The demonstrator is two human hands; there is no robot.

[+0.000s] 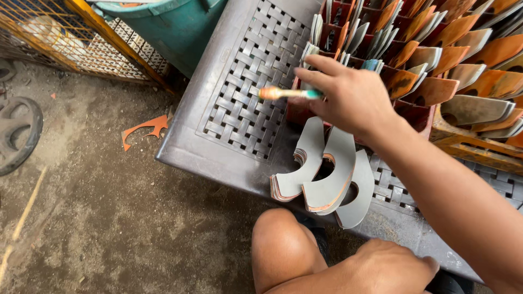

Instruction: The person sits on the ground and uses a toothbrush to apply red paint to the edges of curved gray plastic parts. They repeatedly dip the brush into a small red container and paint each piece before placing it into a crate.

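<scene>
Right hand (351, 98), upper centre of frame, fingers closed around a small brush (283, 93) held over the grey woven-pattern table (239, 92), above three stacks of curved grey cut-outs (324, 174); left hand (389, 267), bottom centre, resting loosely curled beside a knee (283, 245), holding nothing.

green tub (169, 24) cut by top edge, brush (286, 93) bristles hidden inside right hand (351, 98), blurred

No packages, labels, signs or screens seem visible.
</scene>
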